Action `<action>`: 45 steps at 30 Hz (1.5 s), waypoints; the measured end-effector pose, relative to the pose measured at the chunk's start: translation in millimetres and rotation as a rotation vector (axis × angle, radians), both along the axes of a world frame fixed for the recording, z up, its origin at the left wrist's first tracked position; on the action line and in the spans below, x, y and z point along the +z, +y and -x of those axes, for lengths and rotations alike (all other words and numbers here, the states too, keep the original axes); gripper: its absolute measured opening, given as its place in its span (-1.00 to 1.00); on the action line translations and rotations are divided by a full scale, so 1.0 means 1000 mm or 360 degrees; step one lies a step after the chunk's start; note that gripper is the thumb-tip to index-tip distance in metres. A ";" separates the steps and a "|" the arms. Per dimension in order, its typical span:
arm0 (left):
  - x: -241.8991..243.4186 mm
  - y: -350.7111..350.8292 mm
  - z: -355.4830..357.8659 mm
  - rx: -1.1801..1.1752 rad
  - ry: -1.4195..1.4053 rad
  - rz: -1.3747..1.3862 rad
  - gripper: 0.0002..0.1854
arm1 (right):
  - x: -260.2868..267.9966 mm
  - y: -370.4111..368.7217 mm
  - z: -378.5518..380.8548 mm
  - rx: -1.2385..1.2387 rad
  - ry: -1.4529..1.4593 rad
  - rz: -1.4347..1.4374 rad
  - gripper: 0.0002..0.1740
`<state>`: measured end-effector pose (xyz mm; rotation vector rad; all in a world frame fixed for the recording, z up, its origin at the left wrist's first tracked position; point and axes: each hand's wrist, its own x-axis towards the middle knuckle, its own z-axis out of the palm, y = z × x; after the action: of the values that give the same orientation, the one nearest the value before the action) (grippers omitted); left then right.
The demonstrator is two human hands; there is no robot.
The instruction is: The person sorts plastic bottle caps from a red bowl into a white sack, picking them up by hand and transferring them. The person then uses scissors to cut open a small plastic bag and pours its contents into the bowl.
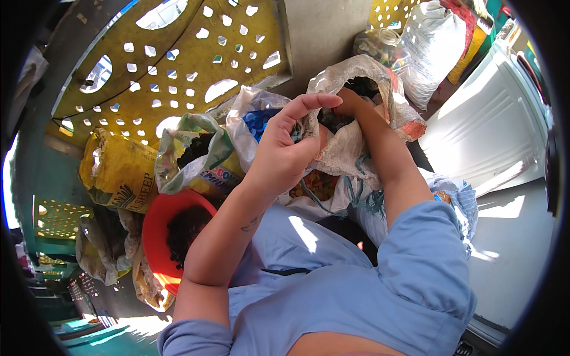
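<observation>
A woven plastic sack (343, 155) stands before me with its mouth agape and dark contents inside. My right hand (349, 104) reaches into it; its fingers are hidden, so what they hold cannot be told. At the sack's near left rim is my left hand (289, 147), index finger curved over the opening and thumb against the rim. Whether it grips the rim is unclear. Just left stands a pale bag of blue bottle caps (256, 122). Below the sack, another white bag (311, 207) holds orange and yellow pieces, probably caps.
Left of me are a red plastic basin (156, 218) with black pieces, a bag of black pieces (196, 149) and a yellow sack (118, 173). A perforated yellow panel (178, 49) stands behind. To the right are a full white sack (429, 53) and a white plastic appliance (494, 115).
</observation>
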<state>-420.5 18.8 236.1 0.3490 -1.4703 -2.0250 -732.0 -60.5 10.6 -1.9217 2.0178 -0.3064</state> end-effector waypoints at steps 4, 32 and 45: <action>0.000 -0.002 -0.010 0.0055 -0.0022 0.0014 -0.54 | 0.061 0.013 -0.021 -0.0053 0.0113 -0.0253 -0.49; -0.013 -0.014 -0.006 0.0195 0.0100 -0.0112 -0.46 | 0.141 0.088 -0.027 0.0023 0.0086 0.0848 -0.68; -0.047 -0.077 -0.018 0.0336 -0.0142 0.0032 -0.38 | 0.209 0.058 -0.040 0.0208 0.0155 0.1172 -0.73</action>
<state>-403.0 -58.6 189.6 0.5682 -1.4409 -1.8468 -692.3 -2.6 220.0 -2.5062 1.9863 -1.0585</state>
